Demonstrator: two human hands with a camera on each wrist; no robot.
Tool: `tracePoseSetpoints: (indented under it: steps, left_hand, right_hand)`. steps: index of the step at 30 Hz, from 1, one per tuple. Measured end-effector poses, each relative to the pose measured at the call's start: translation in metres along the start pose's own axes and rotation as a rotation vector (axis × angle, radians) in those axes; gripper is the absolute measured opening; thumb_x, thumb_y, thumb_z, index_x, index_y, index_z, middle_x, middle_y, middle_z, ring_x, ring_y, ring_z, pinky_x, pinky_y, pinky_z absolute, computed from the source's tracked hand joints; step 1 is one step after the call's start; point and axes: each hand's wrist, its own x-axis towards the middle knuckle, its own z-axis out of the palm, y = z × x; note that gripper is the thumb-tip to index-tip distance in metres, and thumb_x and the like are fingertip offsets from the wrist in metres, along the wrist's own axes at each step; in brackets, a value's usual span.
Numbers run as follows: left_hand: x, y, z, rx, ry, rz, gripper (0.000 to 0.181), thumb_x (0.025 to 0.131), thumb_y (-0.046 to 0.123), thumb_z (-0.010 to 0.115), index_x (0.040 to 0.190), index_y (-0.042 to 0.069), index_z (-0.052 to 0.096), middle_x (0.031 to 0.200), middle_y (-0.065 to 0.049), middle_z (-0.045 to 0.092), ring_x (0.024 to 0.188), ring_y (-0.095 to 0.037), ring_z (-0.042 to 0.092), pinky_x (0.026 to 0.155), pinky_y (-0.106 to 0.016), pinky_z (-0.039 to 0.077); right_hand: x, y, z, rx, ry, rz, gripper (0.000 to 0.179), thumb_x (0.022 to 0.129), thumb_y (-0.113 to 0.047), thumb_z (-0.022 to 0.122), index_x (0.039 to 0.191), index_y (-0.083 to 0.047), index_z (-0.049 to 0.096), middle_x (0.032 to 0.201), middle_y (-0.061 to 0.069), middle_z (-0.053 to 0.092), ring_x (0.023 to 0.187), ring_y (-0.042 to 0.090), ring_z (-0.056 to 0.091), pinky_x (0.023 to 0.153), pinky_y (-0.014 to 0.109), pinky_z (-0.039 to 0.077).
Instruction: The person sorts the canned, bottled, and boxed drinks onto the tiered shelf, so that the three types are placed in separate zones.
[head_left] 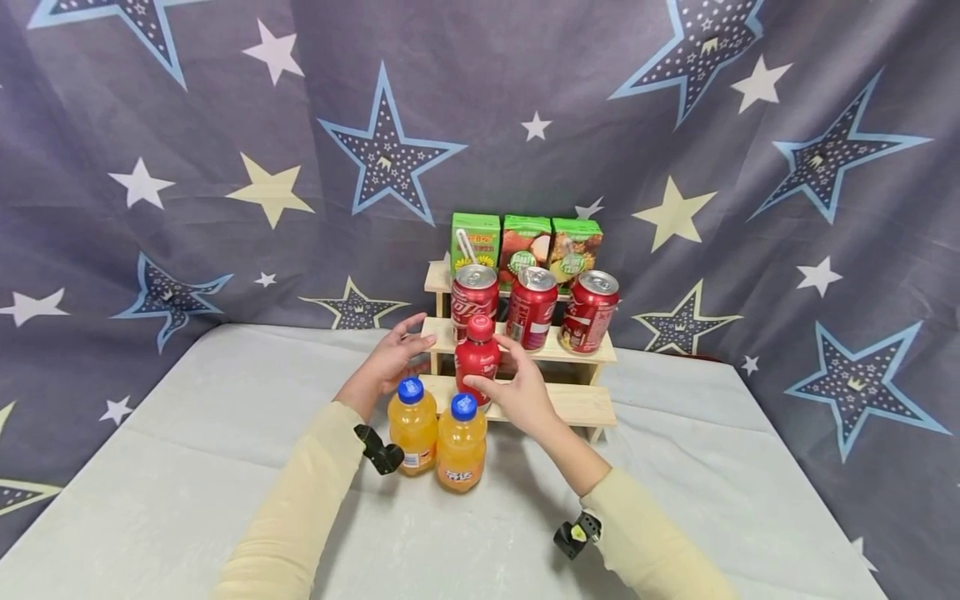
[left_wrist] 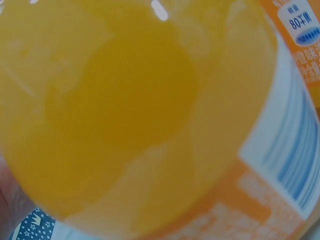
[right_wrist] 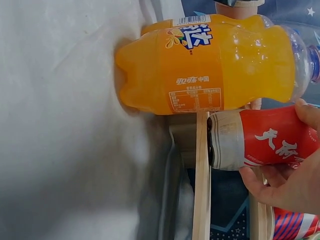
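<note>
My right hand grips a small red bottle with a red cap, thumb on one side and fingers on the other. In the right wrist view the bottle's base meets the front board of the wooden stepped rack. At the left end of the rack's middle step, my left hand has its thumb and fingers spread by the board's edge. Two orange soda bottles with blue caps stand in front of the rack: a left one and a right one. The left one fills most of the left wrist view.
Three red soda cans stand in a row on the middle step. Behind them, three drink cartons occupy the top step. The rack stands on a table with a pale cloth, before a star-patterned curtain.
</note>
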Motion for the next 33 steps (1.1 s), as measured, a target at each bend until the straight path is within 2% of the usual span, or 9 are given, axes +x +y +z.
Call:
tracePoseSetpoints:
  steps: [8, 22, 27, 33]
  left_hand:
    - [0.0, -0.001, -0.001, 0.008, -0.001, 0.004, 0.067, 0.094, 0.019, 0.055, 0.15, 0.022, 0.019, 0.152, -0.019, 0.026, 0.134, -0.037, 0.035, 0.111, -0.052, 0.031]
    - [-0.002, 0.002, 0.001, 0.019, 0.01, -0.003, 0.065, 0.094, 0.02, 0.056, 0.149, 0.024, 0.021, 0.151, -0.018, 0.027, 0.133, -0.036, 0.037, 0.11, -0.05, 0.033]
    - [-0.002, 0.001, 0.0, 0.002, 0.002, -0.002, 0.066, 0.094, 0.018, 0.055, 0.149, 0.023, 0.02, 0.15, -0.019, 0.028, 0.132, -0.037, 0.037, 0.111, -0.051, 0.032]
    - [-0.001, 0.0, -0.001, -0.003, -0.005, 0.007, 0.066, 0.094, 0.018, 0.056, 0.149, 0.023, 0.02, 0.149, -0.02, 0.03, 0.13, -0.037, 0.039, 0.11, -0.051, 0.033]
  right_hand:
    - [0.002, -0.001, 0.003, -0.014, -0.003, -0.023, 0.074, 0.074, -0.025, 0.079, 0.137, -0.012, 0.043, 0.122, 0.014, 0.061, 0.111, 0.027, 0.059, 0.093, 0.043, 0.05]
    - [0.004, 0.001, 0.005, -0.053, -0.018, -0.043, 0.072, 0.076, -0.032, 0.077, 0.138, -0.018, 0.042, 0.118, 0.01, 0.063, 0.104, 0.024, 0.06, 0.089, 0.04, 0.052]
    - [0.003, 0.002, 0.003, -0.042, -0.032, -0.027, 0.075, 0.075, -0.031, 0.078, 0.139, -0.02, 0.039, 0.12, 0.01, 0.062, 0.107, 0.024, 0.059, 0.092, 0.042, 0.051]
    - [-0.002, 0.004, -0.006, -0.002, -0.032, -0.055, 0.072, 0.076, -0.026, 0.078, 0.137, -0.019, 0.042, 0.121, 0.012, 0.061, 0.11, 0.028, 0.059, 0.095, 0.047, 0.048]
